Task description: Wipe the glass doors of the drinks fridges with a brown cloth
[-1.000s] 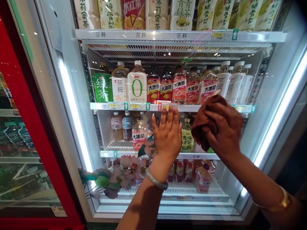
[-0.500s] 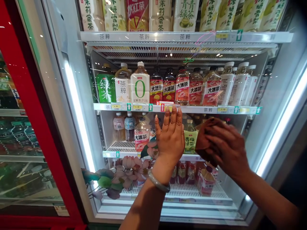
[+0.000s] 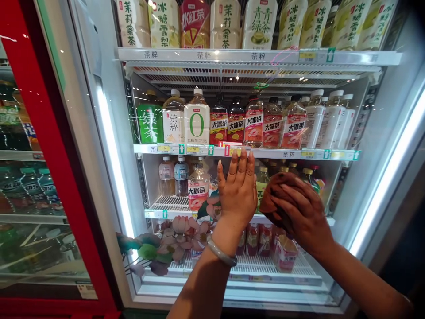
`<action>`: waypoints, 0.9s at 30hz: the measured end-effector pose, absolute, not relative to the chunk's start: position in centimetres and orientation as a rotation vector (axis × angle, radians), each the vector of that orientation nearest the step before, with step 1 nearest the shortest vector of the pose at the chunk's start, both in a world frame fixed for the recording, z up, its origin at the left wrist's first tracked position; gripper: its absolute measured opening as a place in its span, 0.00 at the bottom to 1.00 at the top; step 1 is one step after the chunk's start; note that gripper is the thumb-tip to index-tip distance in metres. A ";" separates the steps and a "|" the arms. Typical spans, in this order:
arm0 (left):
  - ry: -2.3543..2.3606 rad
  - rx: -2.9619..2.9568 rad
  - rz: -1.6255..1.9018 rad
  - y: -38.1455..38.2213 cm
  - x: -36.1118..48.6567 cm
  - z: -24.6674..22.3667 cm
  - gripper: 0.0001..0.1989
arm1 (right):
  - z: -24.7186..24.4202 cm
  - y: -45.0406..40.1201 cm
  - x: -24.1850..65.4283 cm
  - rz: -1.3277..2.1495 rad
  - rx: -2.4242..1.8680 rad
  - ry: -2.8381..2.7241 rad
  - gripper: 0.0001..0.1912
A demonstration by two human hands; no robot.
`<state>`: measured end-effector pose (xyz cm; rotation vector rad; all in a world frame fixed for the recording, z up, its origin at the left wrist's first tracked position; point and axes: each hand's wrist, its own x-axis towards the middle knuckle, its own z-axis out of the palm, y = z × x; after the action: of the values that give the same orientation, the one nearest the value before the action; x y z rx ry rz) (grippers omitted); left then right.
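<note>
A glass door (image 3: 186, 283) of a lit drinks cooler stands in front of me. My left hand (image 3: 237, 195) lies flat on the glass in the middle, fingers pointing up and apart, with a grey bangle (image 3: 222, 252) on the wrist. To its right, my right hand (image 3: 303, 212) is closed round a bunched reddish-brown cloth (image 3: 274, 199) against the glass. The cloth partly covers a green-labelled bottle (image 3: 262, 181) behind the door. A flower decal (image 3: 179, 243) sits on the glass left of my left wrist.
Behind the glass, shelves hold several tea bottles (image 3: 197, 117) and larger bottles (image 3: 259, 24) above. Bright light strips (image 3: 113, 164) run down both sides. At the left stands another cooler with a red frame (image 3: 59, 177). A carton (image 3: 286, 254) is on the bottom shelf.
My right hand has moved left with the cloth, closer to my left hand. My left hand stays flat on the glass. The view has shifted slightly.
</note>
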<state>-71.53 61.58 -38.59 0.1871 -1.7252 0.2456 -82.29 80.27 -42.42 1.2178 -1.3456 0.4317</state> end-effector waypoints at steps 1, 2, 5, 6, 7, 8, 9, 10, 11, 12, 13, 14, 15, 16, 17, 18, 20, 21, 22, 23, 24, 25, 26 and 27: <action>-1.728 0.187 0.252 61.6 -71.5 -38.6 0.33 | -43.0 81.3 -83.0 0.425 1.212 -1.346 0.26; -1.728 0.184 0.256 61.6 -71.5 -38.6 0.33 | -43.1 82.1 -83.7 0.433 1.187 -1.344 0.26; -1.722 0.173 0.254 61.7 -71.5 -38.5 0.34 | -41.0 82.9 -84.5 0.538 1.045 -1.388 0.27; -1.722 0.171 0.251 61.8 -71.5 -38.5 0.34 | -39.8 82.5 -84.3 0.590 0.990 -1.417 0.27; -1.723 0.173 0.248 61.8 -71.6 -38.5 0.34 | -38.4 81.9 -83.9 0.642 0.939 -1.447 0.26; -1.725 0.179 0.245 61.9 -71.6 -38.5 0.34 | -37.1 81.0 -83.4 0.688 0.899 -1.467 0.25; -1.725 0.185 0.242 62.0 -71.7 -38.4 0.34 | -36.0 80.1 -82.9 0.720 0.879 -1.473 0.24; -1.722 0.189 0.239 62.1 -71.8 -38.4 0.35 | -35.2 79.1 -82.3 0.740 0.872 -1.458 0.23; -1.718 0.194 0.233 62.1 -71.8 -38.4 0.35 | -34.7 78.2 -81.7 0.742 0.878 -1.441 0.23; -1.714 0.198 0.227 62.2 -71.9 -38.5 0.35 | -34.7 77.5 -81.2 0.728 0.899 -1.422 0.23; -1.711 0.202 0.219 62.3 -71.9 -38.5 0.35 | -35.1 77.0 -80.8 0.702 0.930 -1.402 0.24; -1.716 0.200 0.216 62.4 -72.0 -38.5 0.35 | -35.9 76.8 -80.5 0.665 0.974 -1.388 0.24; -1.724 0.189 0.219 62.6 -72.0 -38.6 0.35 | -37.1 76.8 -80.4 0.626 1.024 -1.374 0.24; -1.738 0.169 0.229 62.7 -72.0 -38.7 0.34 | -38.4 77.3 -80.4 0.584 1.079 -1.364 0.24; -1.754 0.140 0.244 62.9 -72.0 -38.8 0.34 | -39.9 77.9 -80.7 0.542 1.131 -1.354 0.24; -1.771 0.109 0.261 63.1 -72.1 -38.9 0.33 | -41.3 78.9 -81.1 0.504 1.171 -1.347 0.23; -1.797 0.064 0.279 63.5 -72.2 -39.0 0.33 | -43.4 81.1 -82.4 0.449 1.205 -1.361 0.23; -1.805 0.059 0.275 63.7 -72.3 -39.0 0.33 | -43.9 82.2 -83.1 0.439 1.195 -1.381 0.23; -1.810 0.061 0.265 63.9 -72.4 -39.0 0.34 | -43.8 83.1 -83.9 0.448 1.166 -1.405 0.24; -1.810 0.063 0.256 64.1 -72.5 -39.0 0.34 | -43.4 83.8 -84.5 0.480 1.115 -1.425 0.25; -1.809 0.062 0.249 64.3 -72.7 -39.0 0.35 | -42.5 84.1 -85.0 0.529 1.048 -1.441 0.25; -1.808 0.059 0.245 64.5 -72.8 -38.9 0.36 | -41.3 84.2 -85.4 0.588 0.977 -1.448 0.26; -1.806 0.055 0.244 64.8 -73.0 -38.9 0.36 | -39.9 83.8 -85.5 0.653 0.904 -1.440 0.26; -1.807 0.051 0.244 65.0 -73.1 -38.9 0.36 | -38.5 83.2 -85.3 0.703 0.852 -1.445 0.25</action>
<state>-73.14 64.99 -38.92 0.0509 -1.8070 0.2444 -85.34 83.24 -38.51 0.8517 -1.4449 0.7025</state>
